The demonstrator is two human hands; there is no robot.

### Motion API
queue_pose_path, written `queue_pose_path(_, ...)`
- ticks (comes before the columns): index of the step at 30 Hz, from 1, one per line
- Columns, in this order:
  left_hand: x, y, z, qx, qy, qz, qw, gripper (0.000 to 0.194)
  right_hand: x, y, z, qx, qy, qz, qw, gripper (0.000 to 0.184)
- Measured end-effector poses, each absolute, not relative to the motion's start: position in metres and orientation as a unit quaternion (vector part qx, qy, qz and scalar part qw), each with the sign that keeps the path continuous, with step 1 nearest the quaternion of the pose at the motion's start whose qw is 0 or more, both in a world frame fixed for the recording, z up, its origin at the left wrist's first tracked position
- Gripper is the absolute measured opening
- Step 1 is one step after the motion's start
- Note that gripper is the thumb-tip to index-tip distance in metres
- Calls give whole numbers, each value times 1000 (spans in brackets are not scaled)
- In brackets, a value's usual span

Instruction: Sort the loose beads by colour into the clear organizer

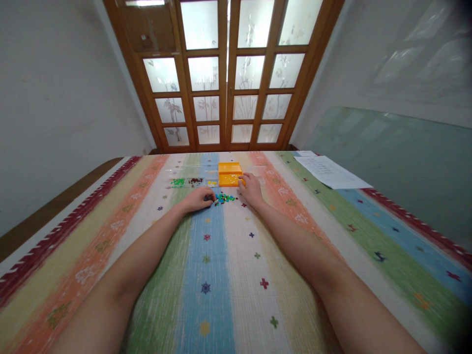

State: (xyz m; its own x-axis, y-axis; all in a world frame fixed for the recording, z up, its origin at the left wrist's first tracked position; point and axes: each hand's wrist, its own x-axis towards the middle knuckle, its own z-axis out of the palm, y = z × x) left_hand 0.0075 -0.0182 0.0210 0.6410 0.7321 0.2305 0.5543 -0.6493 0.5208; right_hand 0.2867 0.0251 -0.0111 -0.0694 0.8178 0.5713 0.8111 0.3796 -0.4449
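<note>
The fingers (212, 192) of the left hand (198, 199) were curled inward, tips close together, at the left edge of a small loose pile of blue, green and other coloured pieces (225, 198); whether they had hold of a piece could not be told. The fingers (242, 176) of the right hand (252, 190) were bent and reached to the right side of an orange box (221, 181), their tips at or just over its rim; what they gripped, if anything, could not be made out.

White pieces (233, 177) lay inside the box, whose orange lid (229, 167) was swung back on the far side. To the left of the box ran a row of clear compartments, with yellow pieces (212, 183) nearest to it, then dark brown pieces (195, 181), then green pieces (178, 182) farthest left. The pile sat on the near side of box and compartments, between the two hands.

All of this rested on a table spread with a striped cloth (243, 275). Toward its far right lay a printed sheet (334, 172). Beyond the table stood wooden doors (227, 73) with frosted panes, between pale walls.
</note>
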Motion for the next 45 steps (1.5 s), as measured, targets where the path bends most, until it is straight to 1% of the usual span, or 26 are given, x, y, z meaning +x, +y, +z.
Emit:
queue_pose_path(12, 3, -11, 14, 875, 409, 212, 147, 9, 285, 21, -8, -551, -736, 11, 394, 34)
queue_pose_path(17, 1, -10, 13, 864, 412, 241, 160, 8, 284, 19, -6, -548, -737, 12, 395, 34)
queue_pose_path(20, -1, -10, 12, 829, 441, 292, 181, 9, 284, 19, -6, -549, -738, 12, 392, 33)
queue_pose_path(26, -12, 6, 5, 705, 512, 432, 234, 12, 284, 19, -6, -550, -741, 14, 384, 33)
queue_pose_path(31, -23, 18, 1, 578, 546, 538, 280, 19, 284, 21, -8, -548, -742, 15, 386, 33)
queue_pose_path(35, -27, 17, 4, 504, 545, 574, 345, 28, 285, 23, -11, -544, -742, 14, 391, 32)
queue_pose_path(38, -27, 17, 5, 482, 523, 586, 388, 40, 285, 25, -13, -543, -744, 13, 390, 31)
queue_pose_path(40, -25, 17, 4, 491, 514, 581, 396, 44, 286, 25, -13, -542, -745, 9, 388, 30)
queue_pose_path(42, -22, 17, 3, 519, 516, 564, 381, 41, 286, 24, -12, -534, -754, 7, 381, 29)
queue_pose_path(45, -14, 13, 2, 598, 525, 513, 323, 27, 286, 21, -8, -514, -783, 8, 351, 25)
